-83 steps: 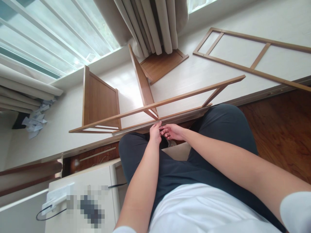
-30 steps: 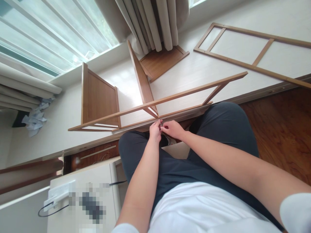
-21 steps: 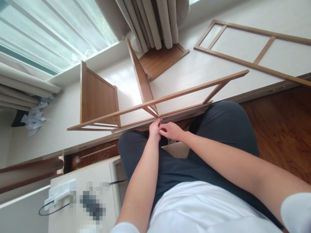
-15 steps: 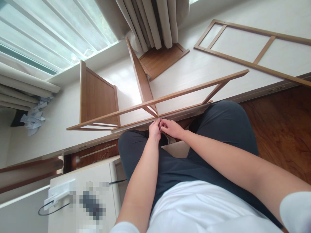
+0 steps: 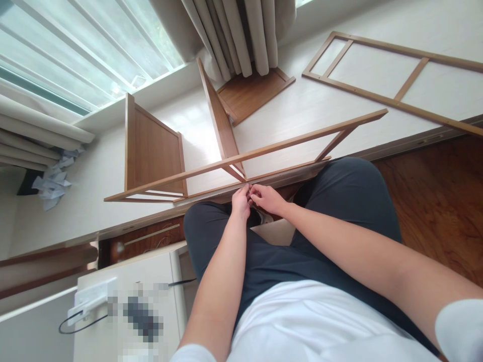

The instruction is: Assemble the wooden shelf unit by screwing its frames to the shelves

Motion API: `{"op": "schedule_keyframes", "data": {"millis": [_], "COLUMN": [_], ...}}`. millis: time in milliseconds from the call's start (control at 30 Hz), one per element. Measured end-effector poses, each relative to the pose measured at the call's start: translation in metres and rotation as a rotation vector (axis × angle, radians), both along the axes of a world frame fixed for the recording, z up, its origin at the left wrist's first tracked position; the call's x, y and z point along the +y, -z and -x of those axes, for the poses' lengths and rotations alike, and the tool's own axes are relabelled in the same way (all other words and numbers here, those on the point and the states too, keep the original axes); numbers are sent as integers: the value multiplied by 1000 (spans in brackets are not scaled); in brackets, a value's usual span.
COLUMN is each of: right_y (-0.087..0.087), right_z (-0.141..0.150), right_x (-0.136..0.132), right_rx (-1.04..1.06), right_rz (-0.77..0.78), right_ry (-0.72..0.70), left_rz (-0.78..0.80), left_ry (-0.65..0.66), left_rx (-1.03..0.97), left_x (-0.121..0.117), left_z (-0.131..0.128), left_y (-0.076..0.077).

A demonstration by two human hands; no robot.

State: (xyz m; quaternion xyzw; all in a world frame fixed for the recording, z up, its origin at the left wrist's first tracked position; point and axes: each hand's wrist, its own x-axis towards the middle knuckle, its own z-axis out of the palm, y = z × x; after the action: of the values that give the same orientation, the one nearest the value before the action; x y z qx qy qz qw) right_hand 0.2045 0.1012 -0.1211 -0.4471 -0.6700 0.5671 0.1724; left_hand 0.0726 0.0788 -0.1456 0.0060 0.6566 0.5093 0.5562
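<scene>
A pale platform [image 5: 271,120] runs across the room, with a barred window [image 5: 94,55] behind it. On the platform's near edge is a brown wooden rack [image 5: 287,143]: a long open frame lying lengthwise, with one solid panel upright at its left end and another near its middle. A person in a white shirt and dark trousers [image 5: 350,201] is close against the rack's near side, knees bent.

Right of the rack, a ladder-like wooden frame [image 5: 411,79] lies flat, running out of view. Behind the rack's middle panel, a loose wooden panel [image 5: 254,98] lies partly under a beige curtain [image 5: 241,35]. Nearer than the rack, to its left, is a white cabinet [image 5: 151,266], with a white object trailing a black cable [image 5: 92,296] and a dark, pixelated item on top. Crumpled white papers [image 5: 53,186] lie left of the rack.

Just below the base of the rack's middle panel, the left hand [image 5: 240,202] and right hand [image 5: 268,199] meet, fingertips drawn narrowly together. From here I cannot tell what, if anything, either one grips.
</scene>
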Motion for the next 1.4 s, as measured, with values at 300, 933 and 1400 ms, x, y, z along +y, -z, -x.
{"op": "schedule_keyframes", "data": {"millis": [300,933,1400], "right_y": [2,5,8], "right_z": [-1,-2,-2], "right_x": [1,2,3], "right_rx": [-34,-116,-162], "right_rz": [-9,19,6], "right_ry": [6,7,10], "left_rz": [19,22,35], "left_ry": [14,8,9], "left_rx": [10,28,51], "left_x": [0,1,2], "left_z": [0,1,0], "left_y": [0,4,3]}}
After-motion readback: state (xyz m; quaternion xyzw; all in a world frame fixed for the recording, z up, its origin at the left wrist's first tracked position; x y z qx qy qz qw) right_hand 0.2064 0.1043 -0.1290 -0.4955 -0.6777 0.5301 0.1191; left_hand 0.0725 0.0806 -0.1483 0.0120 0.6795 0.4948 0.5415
